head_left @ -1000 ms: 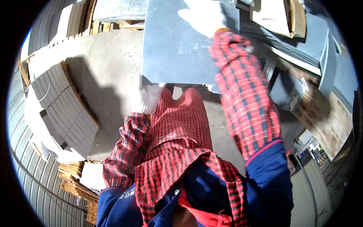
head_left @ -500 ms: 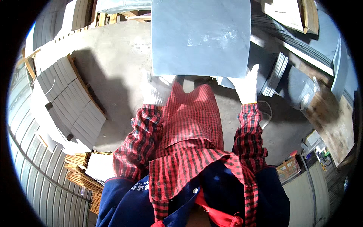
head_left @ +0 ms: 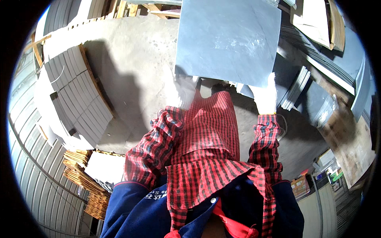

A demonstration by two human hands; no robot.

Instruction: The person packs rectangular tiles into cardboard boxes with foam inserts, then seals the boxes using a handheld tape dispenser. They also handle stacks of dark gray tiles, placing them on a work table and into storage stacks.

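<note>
I hold a large square grey tile [head_left: 228,39] out in front of me, flat side up. My left hand [head_left: 183,90], in a white glove, grips its near left edge. My right hand [head_left: 265,96], also white-gloved, grips the near right corner. Both sleeves are red and black check. A checked cloth hangs down from my head between my arms and hides part of the floor below the tile.
A pallet of stacked grey tiles [head_left: 75,95] stands to the left on the concrete floor [head_left: 135,59]. More leaning tile stacks [head_left: 301,87] sit to the right. Wooden pallets [head_left: 85,182] lie at lower left beside a corrugated metal wall [head_left: 35,186].
The tile has swung from my left front toward the right and come level. My right arm dropped from reaching high to gripping the tile's near right corner.
</note>
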